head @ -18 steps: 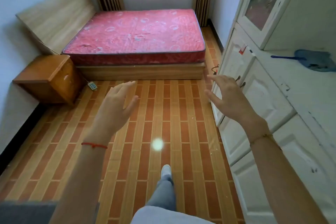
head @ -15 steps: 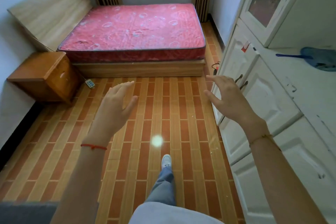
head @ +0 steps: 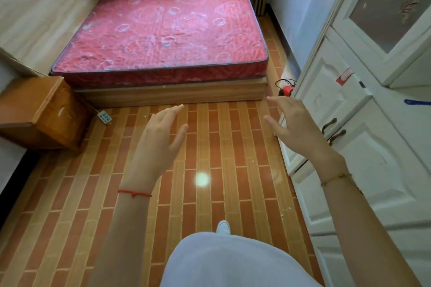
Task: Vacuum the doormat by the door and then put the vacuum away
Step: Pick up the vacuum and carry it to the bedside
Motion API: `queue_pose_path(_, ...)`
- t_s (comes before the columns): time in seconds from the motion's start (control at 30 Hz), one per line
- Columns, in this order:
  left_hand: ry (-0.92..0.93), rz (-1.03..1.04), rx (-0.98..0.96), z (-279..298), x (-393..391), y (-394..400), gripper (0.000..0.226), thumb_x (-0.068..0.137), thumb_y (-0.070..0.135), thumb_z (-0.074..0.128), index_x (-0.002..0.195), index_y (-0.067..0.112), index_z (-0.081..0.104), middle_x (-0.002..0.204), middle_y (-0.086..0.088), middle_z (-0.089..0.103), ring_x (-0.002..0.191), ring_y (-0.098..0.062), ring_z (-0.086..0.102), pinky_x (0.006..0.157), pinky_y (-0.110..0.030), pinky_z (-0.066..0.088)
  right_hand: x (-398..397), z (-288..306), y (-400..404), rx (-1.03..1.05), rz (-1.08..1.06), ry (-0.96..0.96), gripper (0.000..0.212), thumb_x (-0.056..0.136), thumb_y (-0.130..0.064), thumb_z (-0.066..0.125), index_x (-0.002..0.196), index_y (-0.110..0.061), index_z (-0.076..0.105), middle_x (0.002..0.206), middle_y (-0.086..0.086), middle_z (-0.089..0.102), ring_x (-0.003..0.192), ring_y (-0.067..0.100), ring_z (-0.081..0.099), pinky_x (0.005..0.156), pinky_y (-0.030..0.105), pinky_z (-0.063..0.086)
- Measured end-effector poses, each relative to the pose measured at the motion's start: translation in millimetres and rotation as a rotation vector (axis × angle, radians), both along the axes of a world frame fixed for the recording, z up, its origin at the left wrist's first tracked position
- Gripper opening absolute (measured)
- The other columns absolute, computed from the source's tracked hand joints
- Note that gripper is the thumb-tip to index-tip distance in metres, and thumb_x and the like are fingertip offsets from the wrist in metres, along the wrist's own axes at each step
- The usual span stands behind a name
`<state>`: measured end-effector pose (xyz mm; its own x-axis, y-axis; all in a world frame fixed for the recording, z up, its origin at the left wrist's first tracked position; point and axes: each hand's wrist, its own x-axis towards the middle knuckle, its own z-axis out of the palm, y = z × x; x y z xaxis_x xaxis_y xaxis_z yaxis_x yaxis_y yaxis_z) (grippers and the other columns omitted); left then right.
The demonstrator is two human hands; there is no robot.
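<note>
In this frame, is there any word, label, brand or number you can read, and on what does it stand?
No text can be read here.
Red and white sticker on the white cabinet: too blurred to show any print.
Small white remote-like thing on the floor by the nightstand: blue buttons only, markings too small to read.
Red mattress: a ring pattern, no lettering.

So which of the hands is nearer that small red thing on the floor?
Right. The right hand hovers just in front of the small red object; the left hand hangs farther left over the tiles.
</note>
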<state>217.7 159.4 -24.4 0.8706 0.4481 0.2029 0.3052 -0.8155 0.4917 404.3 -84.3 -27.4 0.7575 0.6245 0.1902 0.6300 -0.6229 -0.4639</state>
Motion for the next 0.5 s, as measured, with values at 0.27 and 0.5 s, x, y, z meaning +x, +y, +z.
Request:
queue_pose_path(0.27, 0.043, -0.036, -0.044, -5, 98, 60, 0.05, 0.098, 0.033, 0.048, 0.145, 0.024, 0.036, 0.144, 0.003, 0.045, 0.135, -0.011, 0.037, 0.114, -0.04, 0.034, 89, -18, 50, -0.01, -0.034, 0.057, 0.048, 0.095, -0.038, 0.053, 0.139, -0.02, 0.045, 0.138, -0.005, 0.05, 0.133, 0.011, 0.037, 0.112, 0.036, 0.034)
queue_pose_path(0.5, 0.059, -0.07, -0.056, -18, 218, 109, 0.047, 0.099, 0.033, 0.048, 0.144, 0.025, 0.038, 0.143, 0.004, 0.045, 0.135, -0.012, 0.038, 0.114, -0.041, 0.033, 199, -37, 95, -0.006, -0.061, 0.073, 0.048, 0.095, -0.037, 0.054, 0.139, -0.021, 0.045, 0.137, -0.004, 0.049, 0.133, 0.011, 0.036, 0.11, 0.032, 0.033)
